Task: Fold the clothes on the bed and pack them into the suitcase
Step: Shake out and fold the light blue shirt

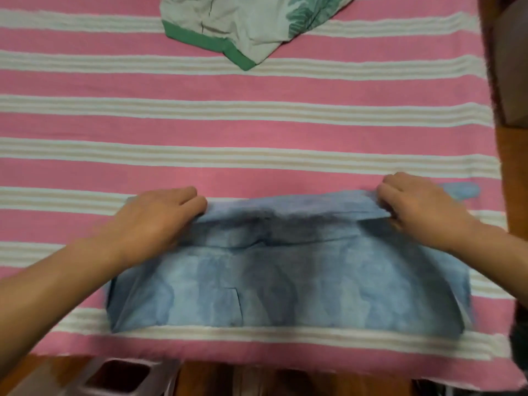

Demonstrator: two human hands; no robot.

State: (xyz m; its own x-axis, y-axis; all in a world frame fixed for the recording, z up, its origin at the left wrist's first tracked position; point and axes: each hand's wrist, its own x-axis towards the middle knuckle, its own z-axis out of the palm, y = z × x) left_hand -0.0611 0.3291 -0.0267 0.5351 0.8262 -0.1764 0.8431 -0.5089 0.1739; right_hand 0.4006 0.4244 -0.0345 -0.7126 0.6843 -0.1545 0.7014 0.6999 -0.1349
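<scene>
Blue shirt (257, 284), partly folded, lies flat on the bed (257, 130) at 6 o'clock, near the bed's front edge. Left hand (160, 221) at 9 o'clock of the shirt and right hand (420, 207) at 2 o'clock: fingers of both curled, pinching the shirt's far folded edge. Pale garment with green trim (243, 27) sits at 12 o'clock, well apart.

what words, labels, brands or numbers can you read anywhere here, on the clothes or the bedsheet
None: no readable text shows anywhere in the head view.
Blue shirt: plain washed fabric with a pocket, no label or print showing.
Green-trimmed garment: only a leaf pattern, no letters.
Striped bedsheet: pink and white stripes only.
Container at the bottom edge: blurred, no marking can be made out.
</scene>
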